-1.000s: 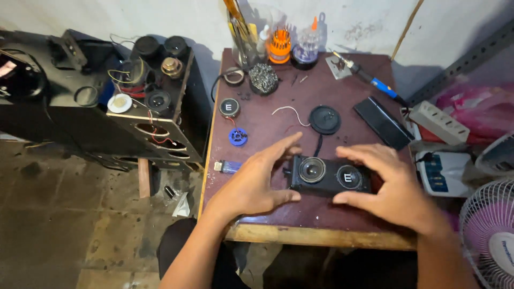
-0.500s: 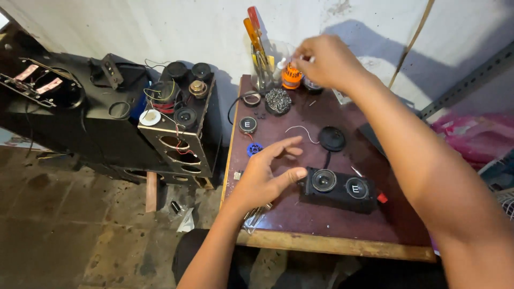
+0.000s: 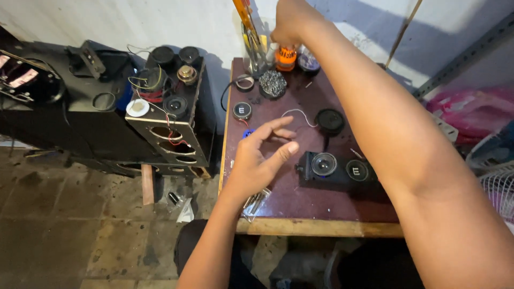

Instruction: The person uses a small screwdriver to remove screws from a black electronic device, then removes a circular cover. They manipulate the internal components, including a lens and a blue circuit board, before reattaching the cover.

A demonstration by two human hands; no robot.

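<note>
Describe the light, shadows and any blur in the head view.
Head view: soft, even light with no hard glare; the raised right arm throws a broad grey shadow on the white wall. The right hand at the orange tool holder is cut by the top edge. The left hand over the table looks slightly soft; the black speaker unit is sharp.

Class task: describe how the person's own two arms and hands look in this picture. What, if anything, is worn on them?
Both arms are bare as far as the view reaches: no sleeves, gloves or wristbands. The left hand shows no rings or watch. The right hand is partly cut off by the top edge, so its fingers cannot be checked, but the long forearm below it carries nothing. No cables or markings are seen on either arm.
</note>
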